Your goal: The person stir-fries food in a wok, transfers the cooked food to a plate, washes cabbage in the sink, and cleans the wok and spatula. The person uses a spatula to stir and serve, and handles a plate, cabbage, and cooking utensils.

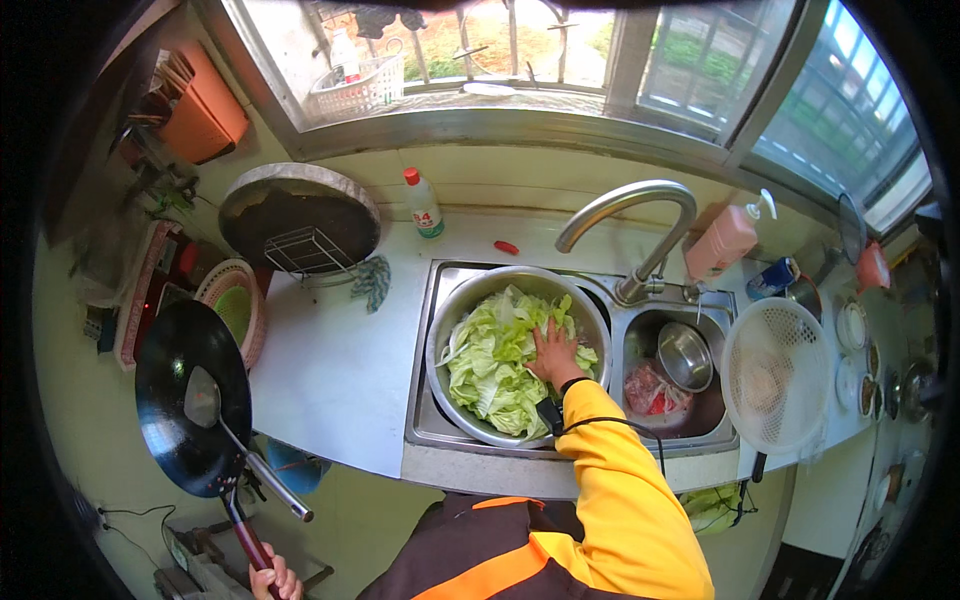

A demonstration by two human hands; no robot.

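Observation:
My right hand [556,355] lies palm down with spread fingers on a heap of torn lettuce leaves [495,375]. A large stainless steel basin [442,337] holds the leaves and rests over the larger sink bowl. At the lower left, my left hand [276,579] is closed around the dark red handle [250,538] of a black wok [169,435]. A metal spatula [202,397] lies in the wok, its handle sticking out over the rim. The forearm behind my left hand is out of view.
Right of the basin, the smaller sink bowl [675,424] contains a metal bowl [685,357] and a plastic bag [652,388]. A faucet [637,191] arches behind. A white colander [776,375] stands on the right; a round chopping board [300,217] leans against the wall.

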